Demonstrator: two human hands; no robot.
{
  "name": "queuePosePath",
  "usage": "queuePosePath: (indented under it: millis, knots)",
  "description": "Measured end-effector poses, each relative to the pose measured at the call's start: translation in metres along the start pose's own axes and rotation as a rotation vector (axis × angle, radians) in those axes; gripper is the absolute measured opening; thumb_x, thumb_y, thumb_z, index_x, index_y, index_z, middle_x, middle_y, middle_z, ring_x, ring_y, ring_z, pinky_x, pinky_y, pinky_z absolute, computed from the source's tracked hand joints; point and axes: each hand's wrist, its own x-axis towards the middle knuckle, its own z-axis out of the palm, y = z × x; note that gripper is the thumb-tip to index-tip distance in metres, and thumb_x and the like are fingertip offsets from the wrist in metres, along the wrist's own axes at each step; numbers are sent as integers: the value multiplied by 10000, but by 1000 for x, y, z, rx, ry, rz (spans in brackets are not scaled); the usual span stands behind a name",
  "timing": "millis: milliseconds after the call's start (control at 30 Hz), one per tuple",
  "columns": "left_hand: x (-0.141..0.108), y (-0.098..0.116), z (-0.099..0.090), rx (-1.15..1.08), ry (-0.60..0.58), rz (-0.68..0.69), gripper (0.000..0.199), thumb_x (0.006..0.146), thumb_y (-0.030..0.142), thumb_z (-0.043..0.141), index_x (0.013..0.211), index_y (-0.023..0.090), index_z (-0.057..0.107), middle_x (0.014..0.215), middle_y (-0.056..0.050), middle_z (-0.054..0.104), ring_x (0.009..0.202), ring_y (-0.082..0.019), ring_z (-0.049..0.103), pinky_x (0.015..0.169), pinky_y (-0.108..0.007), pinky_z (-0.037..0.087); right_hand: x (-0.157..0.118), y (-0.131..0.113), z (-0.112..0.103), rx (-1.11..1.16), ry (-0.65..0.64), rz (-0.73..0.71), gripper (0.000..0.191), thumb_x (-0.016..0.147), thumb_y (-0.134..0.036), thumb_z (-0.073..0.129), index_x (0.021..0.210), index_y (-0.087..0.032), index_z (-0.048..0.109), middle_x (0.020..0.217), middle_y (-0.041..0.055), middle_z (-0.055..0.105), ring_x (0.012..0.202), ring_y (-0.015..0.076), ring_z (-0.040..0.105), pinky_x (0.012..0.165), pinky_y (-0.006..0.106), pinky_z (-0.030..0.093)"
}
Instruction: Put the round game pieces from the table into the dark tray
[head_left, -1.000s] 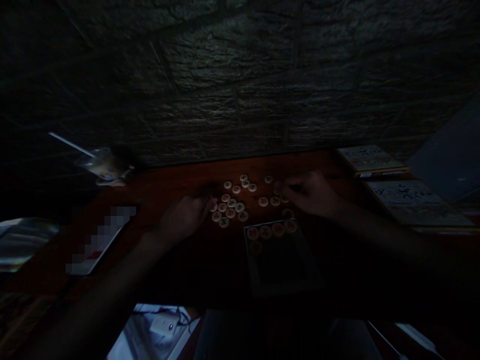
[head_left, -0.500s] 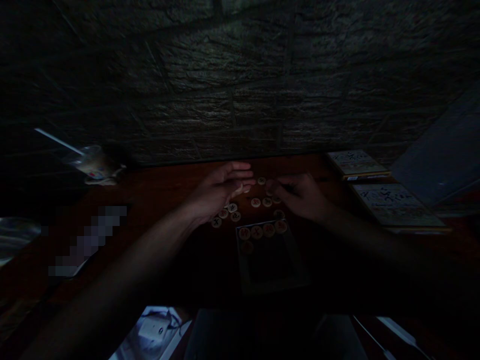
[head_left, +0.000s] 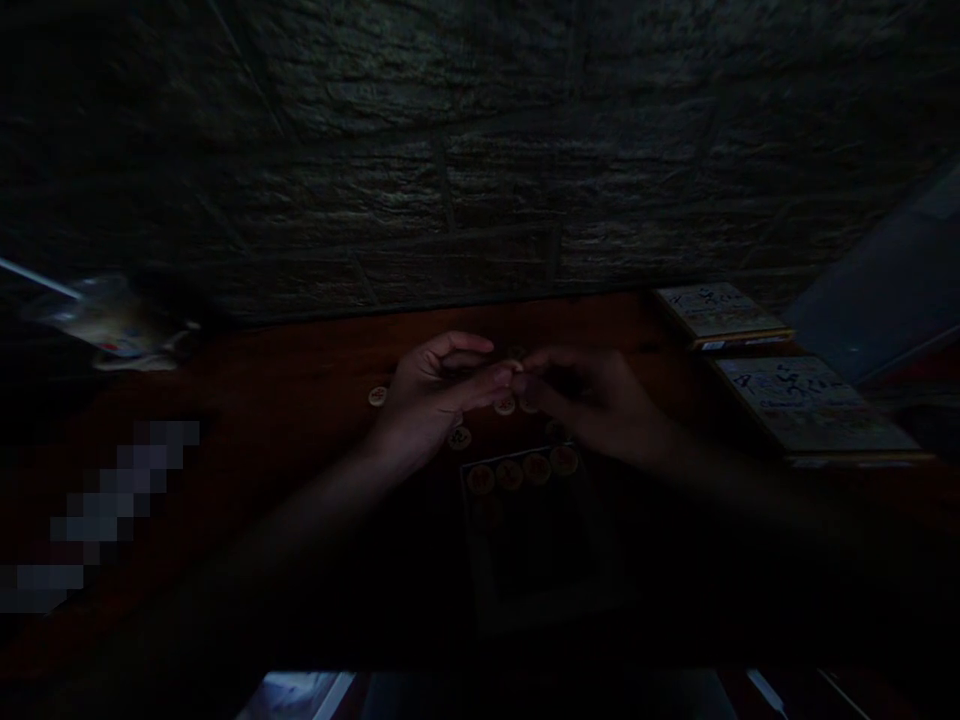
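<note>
Dim light covers a dark reddish wooden table [head_left: 300, 370]. My left hand [head_left: 442, 390] and my right hand [head_left: 592, 395] meet at the fingertips, with a round pale piece [head_left: 515, 366] pinched between them. Just below lies a disc with a red character [head_left: 504, 405]. Another disc [head_left: 459, 437] sits by my left wrist, and one with a red mark [head_left: 378, 397] is left of that hand. Nearer to me is a shallow box [head_left: 480, 610], its far row holding several red-marked discs [head_left: 536, 468]. Other discs are partly hidden under my hands.
Two flat printed boxes [head_left: 724, 312] [head_left: 814, 405] lie at the right. A cup with a straw [head_left: 112, 320] stands at the far left, above a blurred-out object [head_left: 112, 510]. A stone-textured wall [head_left: 487, 180] rises behind the table.
My hands have come together, the left one moving right to meet the right at a piece. The view has shifted slightly, and the red-marked disc left of my left hand now shows.
</note>
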Motion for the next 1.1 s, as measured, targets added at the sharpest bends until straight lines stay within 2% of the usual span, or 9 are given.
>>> queuePosePath:
  millis: [167,300,467,633,833,933,1100]
  knots:
    - [-2,-4,-3,46,-82,67,243,819,278,929,1014,185,817,965,-48,855,862,-178,821,814,-285,677,-1,-3,2,50,34,43,258,1006,-423,721,895,-196,775,822,23,789,736,147,703,674,253,516]
    - [-2,-5,-3,74,-106,76,220,860,310,898,1045,203,843,1005,-50,857,833,-171,819,857,-308,679,0,-6,2,95,98,104,327,952,-512,772,839,-204,780,755,16,766,672,140,667,619,249,497]
    - [-4,-5,-2,165,-101,147,269,858,322,898,1091,201,843,1021,-64,857,815,-190,820,833,-328,681,1,-10,3,126,117,145,368,909,-560,800,792,-213,766,728,16,760,611,132,646,572,251,497]
    - [-7,-3,1,243,-136,182,282,844,294,904,1096,182,845,992,-73,858,843,-214,828,822,-326,681,1,-8,2,136,116,150,395,876,-576,826,781,-198,758,726,35,764,631,146,683,549,242,516]
    - [-8,-4,2,264,-103,200,261,858,288,893,1101,203,850,946,-50,859,796,-183,816,751,-276,658,0,-12,4,190,106,186,381,877,-564,824,819,-192,769,721,29,752,561,126,643,491,230,522]
    - [-8,-3,1,280,-106,206,260,841,269,904,1090,212,852,960,-48,860,796,-175,811,777,-280,654,0,-14,5,211,111,198,365,851,-542,850,799,-192,763,719,27,759,538,115,626,484,228,525]
    - [-11,-1,4,319,-122,242,259,810,238,917,1057,196,855,972,-69,861,864,-216,825,842,-331,667,0,-11,5,218,90,177,352,834,-526,867,794,-190,770,726,34,775,528,114,627,458,219,513]
